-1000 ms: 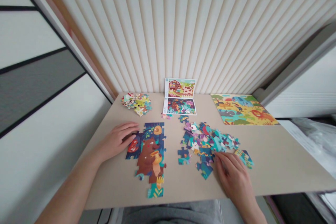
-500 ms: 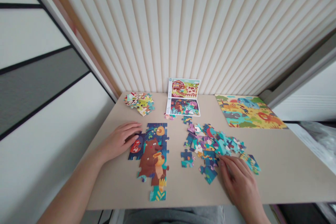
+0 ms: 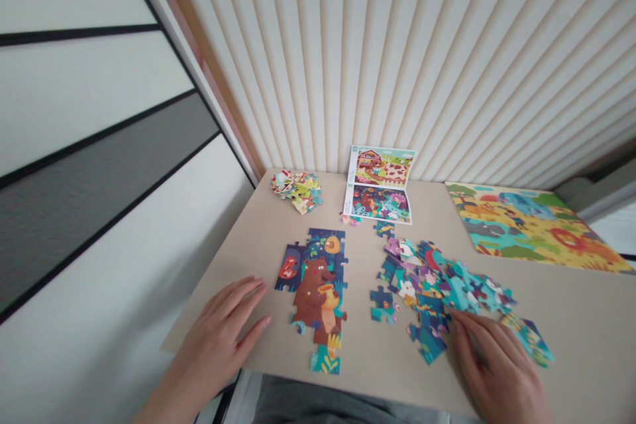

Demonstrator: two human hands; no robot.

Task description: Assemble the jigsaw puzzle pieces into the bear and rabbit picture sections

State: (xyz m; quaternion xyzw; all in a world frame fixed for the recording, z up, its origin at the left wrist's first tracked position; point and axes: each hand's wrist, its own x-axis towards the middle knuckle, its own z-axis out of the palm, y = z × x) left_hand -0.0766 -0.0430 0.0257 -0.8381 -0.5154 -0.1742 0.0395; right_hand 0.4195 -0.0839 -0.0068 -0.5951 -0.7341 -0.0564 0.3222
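Your left hand (image 3: 223, 331) is empty with its fingers spread, just beside the joined bear puzzle (image 3: 318, 285) and not touching it; your right hand (image 3: 497, 358) has its fingertips by the pile of loose pieces (image 3: 422, 271), but I can't tell if it pinches one; the pieces look light and stiff, like card; pinch them by their sides, since knobs may bend; the bear puzzle may break apart if lifted, so push it flat on the table (image 3: 375, 364).
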